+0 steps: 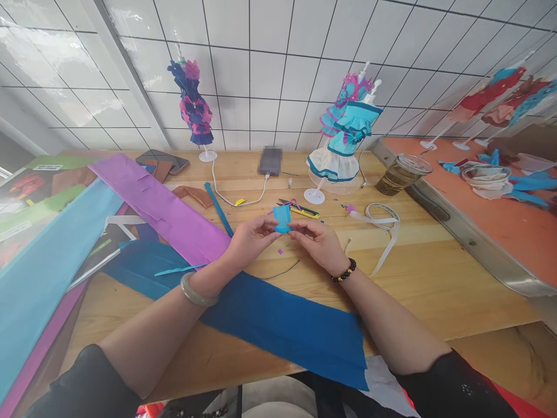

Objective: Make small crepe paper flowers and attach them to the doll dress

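Between my two hands, above the middle of the table, is a small piece of light blue crepe paper (282, 218). My left hand (255, 239) pinches its lower left edge, and my right hand (317, 239) pinches its lower right edge. Just behind the paper lie a yellow utility knife (304, 211) and purple-handled scissors (292, 203), partly hidden. A long dark blue crepe paper sheet (282, 322) runs under my left forearm toward the table's front edge. A purple crepe paper strip (169, 212) reaches to my left wrist.
Doll stands in paper dresses, one navy and pink (195, 110), others turquoise (352, 125), stand along the wall. At the right are a lidded cup (402, 174) and a roll of white tape (383, 217). A light blue sheet (52, 278) covers the left side.
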Available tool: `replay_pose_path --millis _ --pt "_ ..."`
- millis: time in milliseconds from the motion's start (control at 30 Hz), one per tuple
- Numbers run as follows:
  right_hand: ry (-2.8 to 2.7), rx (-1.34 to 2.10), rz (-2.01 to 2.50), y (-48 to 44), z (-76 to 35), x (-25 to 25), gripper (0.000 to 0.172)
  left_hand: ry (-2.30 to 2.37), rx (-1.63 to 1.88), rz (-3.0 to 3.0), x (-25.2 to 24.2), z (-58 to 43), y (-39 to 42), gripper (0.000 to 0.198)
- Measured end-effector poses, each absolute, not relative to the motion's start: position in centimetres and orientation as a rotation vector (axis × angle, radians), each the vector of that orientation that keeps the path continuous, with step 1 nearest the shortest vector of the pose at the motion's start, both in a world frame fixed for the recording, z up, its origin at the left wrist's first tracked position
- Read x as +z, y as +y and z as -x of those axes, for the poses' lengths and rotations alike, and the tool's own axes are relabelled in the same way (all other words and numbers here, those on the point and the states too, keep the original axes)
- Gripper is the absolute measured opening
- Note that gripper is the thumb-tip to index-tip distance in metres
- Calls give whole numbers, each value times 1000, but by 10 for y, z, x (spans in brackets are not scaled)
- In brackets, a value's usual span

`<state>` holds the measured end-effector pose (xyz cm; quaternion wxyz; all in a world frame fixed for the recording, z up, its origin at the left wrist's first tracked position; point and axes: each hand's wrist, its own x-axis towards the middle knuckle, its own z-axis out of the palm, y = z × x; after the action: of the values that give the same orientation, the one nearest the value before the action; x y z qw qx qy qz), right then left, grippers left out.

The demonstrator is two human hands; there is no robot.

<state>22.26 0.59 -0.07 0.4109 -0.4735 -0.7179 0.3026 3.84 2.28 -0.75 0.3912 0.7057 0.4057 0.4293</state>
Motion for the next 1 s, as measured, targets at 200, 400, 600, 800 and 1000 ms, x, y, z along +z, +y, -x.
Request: replay_pose_path --millis 200,400,600,800,1000 --pt "-1843 704 1174 7 -223 1 19 1111 1070 -1866 -3 -39 22 21" --pt "-1824 692 1156 6 -219 2 19 1106 1092 -1839 -3 -38 23 20" --pt "-1793 727 1168 5 -216 2 19 975 1099 -1652 -2 -38 23 23" --pt "-1763 722 1191 3 -212 5 18 863 1103 -1518 -2 -37 23 29" --pt "-1789 653 1210 0 -209 8 19 782 1124 -1384 -6 -36 26 37"
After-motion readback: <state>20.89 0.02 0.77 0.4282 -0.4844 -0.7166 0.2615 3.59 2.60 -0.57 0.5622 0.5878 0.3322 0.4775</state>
